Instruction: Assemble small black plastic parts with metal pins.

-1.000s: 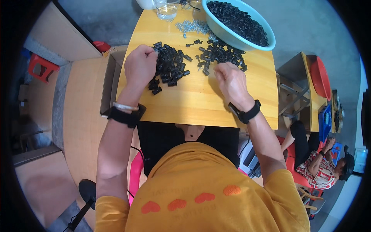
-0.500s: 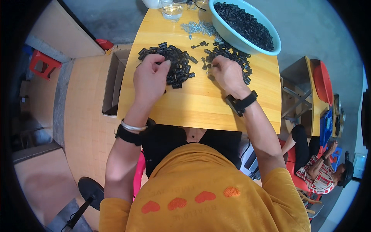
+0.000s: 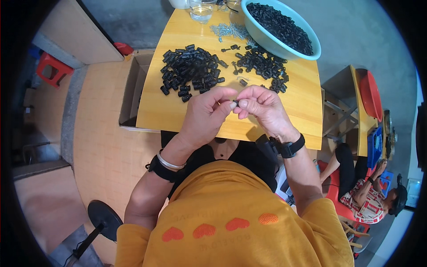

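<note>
Over the near part of the wooden table (image 3: 171, 113), my left hand (image 3: 205, 111) and my right hand (image 3: 265, 110) meet at the fingertips. Between them they pinch a small black plastic part (image 3: 235, 103), mostly covered by thumbs and fingers. Just beyond my left hand lies a pile of black cylindrical plastic pieces (image 3: 190, 66). A second pile of smaller black parts (image 3: 264, 66) is beyond my right hand, with a single black piece (image 3: 243, 82) lying apart from it. Small silvery metal pieces (image 3: 229, 31), perhaps screws, are scattered farther back.
A light-blue basin (image 3: 271, 43) full of black parts stands at the table's far right, near a clear cup (image 3: 201, 13). An open cardboard box (image 3: 133, 89) is left of the table. Off to the right, another person (image 3: 364, 196) sits beside a side table with a red basin (image 3: 370, 95).
Both hands have drawn back from the two piles and come together near the table's front, now with a small black part between the fingertips.
</note>
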### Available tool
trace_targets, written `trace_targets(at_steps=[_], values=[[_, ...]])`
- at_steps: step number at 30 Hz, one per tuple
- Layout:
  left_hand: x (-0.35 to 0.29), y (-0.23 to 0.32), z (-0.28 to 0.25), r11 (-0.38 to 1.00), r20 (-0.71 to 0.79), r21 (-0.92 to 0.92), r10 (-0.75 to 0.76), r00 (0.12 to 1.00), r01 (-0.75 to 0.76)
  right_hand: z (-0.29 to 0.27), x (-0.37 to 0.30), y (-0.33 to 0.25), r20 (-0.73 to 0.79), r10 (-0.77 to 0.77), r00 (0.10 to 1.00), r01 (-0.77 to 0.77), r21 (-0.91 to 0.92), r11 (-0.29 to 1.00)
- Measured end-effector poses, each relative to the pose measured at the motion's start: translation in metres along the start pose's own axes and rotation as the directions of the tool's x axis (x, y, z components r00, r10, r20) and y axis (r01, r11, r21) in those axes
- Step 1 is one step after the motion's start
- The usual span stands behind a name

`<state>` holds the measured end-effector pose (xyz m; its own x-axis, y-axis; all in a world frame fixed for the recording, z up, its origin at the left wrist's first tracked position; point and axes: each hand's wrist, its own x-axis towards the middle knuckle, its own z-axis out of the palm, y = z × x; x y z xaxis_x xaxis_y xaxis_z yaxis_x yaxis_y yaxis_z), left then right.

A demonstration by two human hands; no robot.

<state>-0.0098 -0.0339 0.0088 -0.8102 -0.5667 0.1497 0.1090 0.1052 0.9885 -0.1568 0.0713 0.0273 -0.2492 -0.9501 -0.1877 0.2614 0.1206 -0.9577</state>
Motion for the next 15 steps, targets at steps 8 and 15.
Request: trace_targets(at_steps=[8,15], values=[[-0.014,0.005,0.003,0.95,-0.027,-0.258,-0.19,0.981,0.177,0.014,-0.005,0.009,-0.042,-0.014,0.999,0.023,0.222,0.975],[-0.018,-0.008,0.006,0.968,-0.118,-0.249,-0.062,0.991,0.031,0.023,-0.006,0.02,-0.044,-0.035,0.998,0.048,0.326,0.944]])
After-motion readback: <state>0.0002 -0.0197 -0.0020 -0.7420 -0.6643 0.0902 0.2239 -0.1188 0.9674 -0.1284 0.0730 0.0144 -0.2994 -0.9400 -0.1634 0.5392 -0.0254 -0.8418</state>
